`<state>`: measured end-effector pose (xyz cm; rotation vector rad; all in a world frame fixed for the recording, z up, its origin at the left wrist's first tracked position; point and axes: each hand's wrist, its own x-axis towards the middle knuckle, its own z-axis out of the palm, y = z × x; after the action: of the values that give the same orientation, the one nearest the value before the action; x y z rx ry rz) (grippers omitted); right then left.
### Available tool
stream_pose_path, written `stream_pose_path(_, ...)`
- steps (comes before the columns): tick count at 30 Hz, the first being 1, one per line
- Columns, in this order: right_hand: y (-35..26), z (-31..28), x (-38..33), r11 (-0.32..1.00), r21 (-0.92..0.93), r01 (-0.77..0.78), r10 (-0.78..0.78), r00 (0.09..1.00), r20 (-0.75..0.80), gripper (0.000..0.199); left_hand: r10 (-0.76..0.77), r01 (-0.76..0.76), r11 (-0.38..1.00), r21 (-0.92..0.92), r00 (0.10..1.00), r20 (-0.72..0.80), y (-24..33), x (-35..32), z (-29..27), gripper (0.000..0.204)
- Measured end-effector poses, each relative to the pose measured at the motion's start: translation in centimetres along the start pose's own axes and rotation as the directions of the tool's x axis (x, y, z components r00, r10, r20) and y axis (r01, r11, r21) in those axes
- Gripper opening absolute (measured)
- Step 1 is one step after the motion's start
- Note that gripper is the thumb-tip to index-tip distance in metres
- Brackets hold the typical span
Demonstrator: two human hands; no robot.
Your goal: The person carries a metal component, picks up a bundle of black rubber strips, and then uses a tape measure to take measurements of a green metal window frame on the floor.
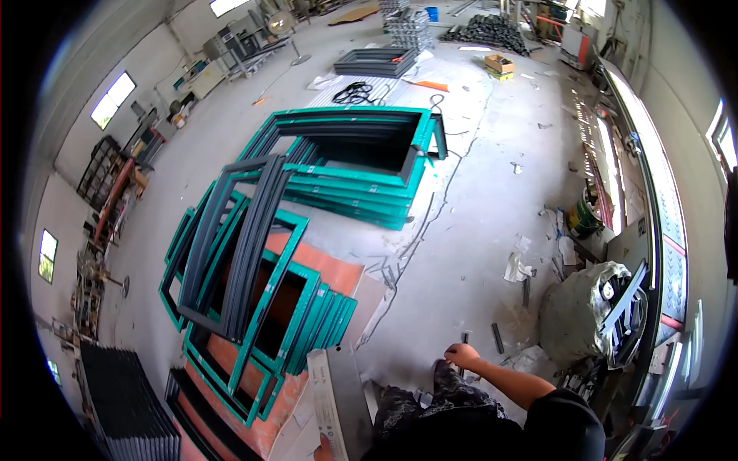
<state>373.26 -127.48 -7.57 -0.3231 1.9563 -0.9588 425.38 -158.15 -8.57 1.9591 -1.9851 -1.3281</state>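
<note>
At the bottom edge, my left hand (324, 449) is partly in view, its fingers closed on the edge of a long narrow white carton (327, 396). A flat grey panel (350, 399) lies along the carton's right side. My right hand (461, 356) is held beside my knee, fingers curled closed. A small dark and metallic piece shows at its fingertips, too small to name. To the left, stacks of green-edged dark window frames (307, 330) rest on orange-red sheeting (342, 265). Grey frames (257, 238) lean across them.
Beyond stands another stack of green frames (346, 184). A large white sack (584, 311) of offcuts is at my right, near a long machine bed (661, 207). Black profiles (127, 392) stand at the lower left. Scraps and a cable (415, 250) lie on the floor.
</note>
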Motion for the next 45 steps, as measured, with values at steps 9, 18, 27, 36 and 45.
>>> stream_pose_path(9,-0.1,-4.6,-0.9,0.785,0.55,-0.287,0.212,0.957,0.197,0.035,0.458,-0.481,0.869,0.118,0.871,0.178,28.9,-0.4,10.2,0.07)
stream_pose_path(18,-7.6,-14.4,9.2,0.299,0.897,-0.324,-0.026,0.937,0.348,0.069,0.388,-0.585,0.712,0.389,0.789,0.477,50.8,6.0,25.3,0.067)
stream_pose_path(27,-9.9,-29.4,13.2,0.07,0.99,-0.125,0.089,0.989,0.119,0.059,0.296,-0.694,0.615,0.374,0.643,0.706,70.0,7.3,38.0,0.069)
stream_pose_path(36,-12.1,-44.6,16.4,0.165,0.971,0.172,0.212,0.956,-0.205,0.055,0.411,-0.776,0.564,0.283,0.561,0.718,84.4,5.4,50.8,0.068)
stream_pose_path(45,-12.1,-62.2,23.0,0.046,0.959,0.281,0.201,0.938,-0.284,0.059,0.451,-0.798,0.512,0.317,0.564,0.692,99.3,4.1,66.3,0.068)
